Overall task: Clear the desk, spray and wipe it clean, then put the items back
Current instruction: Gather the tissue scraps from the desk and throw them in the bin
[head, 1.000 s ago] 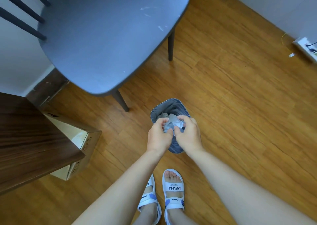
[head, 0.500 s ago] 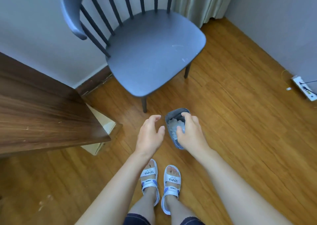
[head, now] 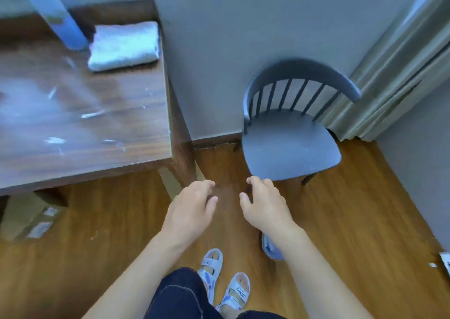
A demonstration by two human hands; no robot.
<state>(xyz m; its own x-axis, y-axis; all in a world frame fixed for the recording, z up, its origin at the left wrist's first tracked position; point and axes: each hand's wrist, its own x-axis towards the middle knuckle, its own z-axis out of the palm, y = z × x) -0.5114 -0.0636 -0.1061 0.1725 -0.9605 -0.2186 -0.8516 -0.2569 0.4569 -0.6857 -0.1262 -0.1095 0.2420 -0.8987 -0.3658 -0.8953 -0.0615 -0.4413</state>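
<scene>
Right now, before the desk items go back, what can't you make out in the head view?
- Small bin: mostly hidden behind the right forearm; contents unseen.
- Desk: motion blur; the pale streaks could be wet residue or glare, and its left part is cut by the frame edge.
- Blue cylinder beside the folded towel: blurred, top cropped; can't identify it.
- Left hand and right hand: both open and empty.

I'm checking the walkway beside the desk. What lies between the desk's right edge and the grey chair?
In the head view, nothing stands between the desk and the chair: only bare wood floor, with the grey wall and its dark baseboard behind.
</scene>
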